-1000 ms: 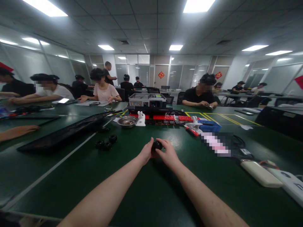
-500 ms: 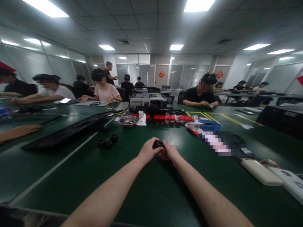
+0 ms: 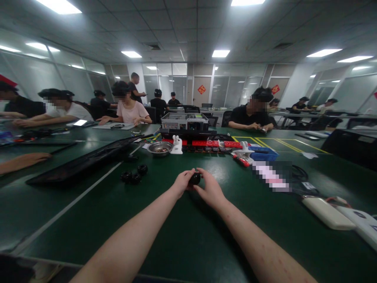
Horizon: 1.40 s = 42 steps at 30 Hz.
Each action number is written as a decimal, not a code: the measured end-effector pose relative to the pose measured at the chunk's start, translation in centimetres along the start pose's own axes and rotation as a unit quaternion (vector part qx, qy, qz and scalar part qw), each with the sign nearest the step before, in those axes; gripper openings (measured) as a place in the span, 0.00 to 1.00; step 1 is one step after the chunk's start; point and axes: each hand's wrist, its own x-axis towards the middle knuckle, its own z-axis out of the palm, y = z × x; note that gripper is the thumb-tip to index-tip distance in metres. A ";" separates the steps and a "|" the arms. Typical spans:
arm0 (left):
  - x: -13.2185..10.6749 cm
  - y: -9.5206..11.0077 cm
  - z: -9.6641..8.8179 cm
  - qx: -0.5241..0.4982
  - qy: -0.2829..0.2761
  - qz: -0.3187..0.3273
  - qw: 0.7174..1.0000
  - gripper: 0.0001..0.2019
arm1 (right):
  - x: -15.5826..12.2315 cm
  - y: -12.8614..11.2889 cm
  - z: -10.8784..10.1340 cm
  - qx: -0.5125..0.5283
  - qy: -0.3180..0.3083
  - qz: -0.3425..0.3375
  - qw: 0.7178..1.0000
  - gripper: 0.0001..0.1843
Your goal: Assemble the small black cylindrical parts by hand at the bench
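Note:
Above the green tabletop in front of me, a small, shiny, round black part (image 3: 194, 178) is between my two hands; its exact kind is not clear. My left hand (image 3: 183, 181) grips its left side, with the fingertips partly hidden. From the right, my right hand (image 3: 211, 188) curves round it, index finger at the top and thumb below. Several similar round black parts (image 3: 142, 169) lie in a group on the table to the left.
Behind my hands stand a metal bowl (image 3: 160, 148) of small parts, a white stand (image 3: 177, 145), red strips (image 3: 206, 143) and an opened metal case (image 3: 184, 122). A long black panel (image 3: 79, 161) lies left; a blue tray (image 3: 262, 153) and white power bank (image 3: 328, 213) are right. A co-worker's hand (image 3: 26, 162) rests far left.
The black part has been turned between my hands and now shows a rounded, shiny side. My right hand has opened wider round it, with finger and thumb spread apart.

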 end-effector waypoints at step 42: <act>-1.1 0.3 0.9 0.024 -0.004 0.112 0.993 0.17 | 0.6 1.6 0.4 0.032 -0.044 0.232 0.971 0.31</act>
